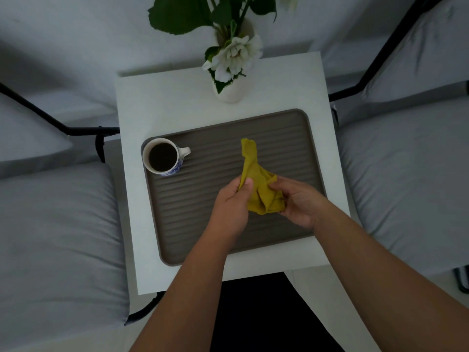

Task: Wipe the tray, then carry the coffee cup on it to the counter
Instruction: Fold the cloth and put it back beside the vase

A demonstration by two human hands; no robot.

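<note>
A brown ribbed tray (193,204) lies on a small white table (157,102). A white cup with blue pattern, full of dark coffee (163,157), stands in the tray's far left corner, its handle pointing right. Both my hands hold a bunched yellow cloth (258,184) over the middle of the tray. My left hand (232,207) pinches the cloth's left side with its thumb on top. My right hand (300,203) grips the cloth's right side. One end of the cloth trails away from me across the tray's ribs.
A white vase with white flowers and big green leaves (232,69) stands on the table just beyond the tray. Grey cushioned chairs with black frames flank the table on the left (55,224) and on the right (406,174).
</note>
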